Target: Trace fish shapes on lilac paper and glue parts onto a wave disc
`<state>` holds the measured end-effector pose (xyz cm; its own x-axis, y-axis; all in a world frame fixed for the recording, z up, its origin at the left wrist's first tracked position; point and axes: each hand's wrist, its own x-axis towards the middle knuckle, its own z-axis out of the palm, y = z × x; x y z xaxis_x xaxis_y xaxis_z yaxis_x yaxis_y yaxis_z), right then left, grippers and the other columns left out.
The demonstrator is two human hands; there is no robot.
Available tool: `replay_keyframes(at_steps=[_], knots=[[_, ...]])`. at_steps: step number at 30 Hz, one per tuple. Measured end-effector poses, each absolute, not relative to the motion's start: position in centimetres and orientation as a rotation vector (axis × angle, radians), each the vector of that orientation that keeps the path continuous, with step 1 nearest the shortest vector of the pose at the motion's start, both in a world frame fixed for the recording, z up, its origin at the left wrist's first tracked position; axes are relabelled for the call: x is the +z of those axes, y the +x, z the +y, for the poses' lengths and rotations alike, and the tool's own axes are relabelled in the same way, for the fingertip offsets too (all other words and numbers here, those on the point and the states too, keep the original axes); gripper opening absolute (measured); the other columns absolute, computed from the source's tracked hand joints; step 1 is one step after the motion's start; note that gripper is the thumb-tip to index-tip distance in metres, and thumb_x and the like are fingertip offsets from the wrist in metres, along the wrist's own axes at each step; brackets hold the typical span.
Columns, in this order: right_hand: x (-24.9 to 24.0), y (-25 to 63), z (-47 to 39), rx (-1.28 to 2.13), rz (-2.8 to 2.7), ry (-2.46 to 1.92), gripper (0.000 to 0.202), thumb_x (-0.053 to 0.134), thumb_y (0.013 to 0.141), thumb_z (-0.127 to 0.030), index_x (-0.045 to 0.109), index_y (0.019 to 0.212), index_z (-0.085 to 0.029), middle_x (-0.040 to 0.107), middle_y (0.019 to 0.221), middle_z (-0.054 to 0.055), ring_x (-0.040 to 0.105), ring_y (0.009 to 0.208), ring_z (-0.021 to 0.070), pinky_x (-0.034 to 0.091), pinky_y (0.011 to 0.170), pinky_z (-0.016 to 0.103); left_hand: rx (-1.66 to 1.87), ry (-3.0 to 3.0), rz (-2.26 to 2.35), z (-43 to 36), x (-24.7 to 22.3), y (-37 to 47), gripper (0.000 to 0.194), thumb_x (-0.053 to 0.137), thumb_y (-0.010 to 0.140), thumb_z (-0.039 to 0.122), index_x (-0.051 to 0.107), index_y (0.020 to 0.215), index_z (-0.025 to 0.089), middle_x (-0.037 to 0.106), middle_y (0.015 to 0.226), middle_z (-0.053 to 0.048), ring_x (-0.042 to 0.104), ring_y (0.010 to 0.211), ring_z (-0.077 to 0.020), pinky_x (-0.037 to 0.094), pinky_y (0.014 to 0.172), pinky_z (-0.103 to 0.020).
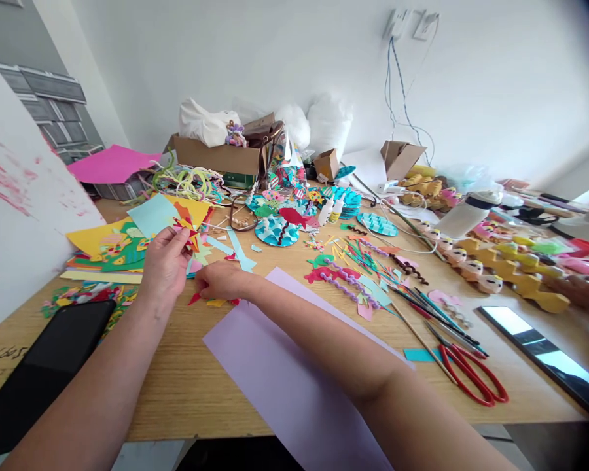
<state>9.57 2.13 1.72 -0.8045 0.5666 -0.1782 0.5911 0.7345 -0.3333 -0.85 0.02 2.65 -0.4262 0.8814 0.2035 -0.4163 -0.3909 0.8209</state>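
My left hand (169, 256) is closed on some red, orange and yellow paper cutouts (187, 226), held up over the paper pile at the left. My right hand (220, 281) is low at the table, just right of my left hand, its fingers bent down among small red and yellow paper pieces (216, 302); what they grip, if anything, is hidden. Under my right forearm lies a large lilac sheet (275, 366). Yellow sheets (95, 239) and a light blue sheet (153, 214) lie beyond my left hand.
Red-handled scissors (474, 374), brushes (446, 314) and a phone (544, 353) lie at the right. A black tablet (44, 366) is at the left. Glue bottles (331, 209) stand behind fuzzy purple stems (348, 281). Another person's hand (582, 294) shows at the right edge.
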Motion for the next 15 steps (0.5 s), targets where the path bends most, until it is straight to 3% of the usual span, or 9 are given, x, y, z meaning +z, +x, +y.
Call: replay_keyframes(at_steps=[11,15], knots=[[3.0,15.8,3.1,-1.224,2.731,1.213,0.012,0.062,0.067,-0.015,0.062,0.079,-0.015,0.060,0.070,-0.003,0.051,0.062,0.0069,0.035,0.052,0.016,1.932,0.796,0.849,0.1,2.6,-1.1,0.014,0.072,0.061,0.013,0.060,0.061,0.020,0.064,0.068,0.002,0.057,0.061,-0.0093,0.047,0.056,-0.020],[2.6,15.4,2.4,-1.119,2.701,1.190,0.016,0.063,0.068,-0.015,0.063,0.084,-0.016,0.065,0.076,-0.001,0.056,0.064,0.0084,0.037,0.052,0.016,1.899,0.809,0.861,0.0,2.5,-0.7,0.014,0.071,0.061,0.013,0.059,0.060,0.020,0.062,0.062,0.003,0.054,0.057,-0.0089,0.045,0.052,-0.019]])
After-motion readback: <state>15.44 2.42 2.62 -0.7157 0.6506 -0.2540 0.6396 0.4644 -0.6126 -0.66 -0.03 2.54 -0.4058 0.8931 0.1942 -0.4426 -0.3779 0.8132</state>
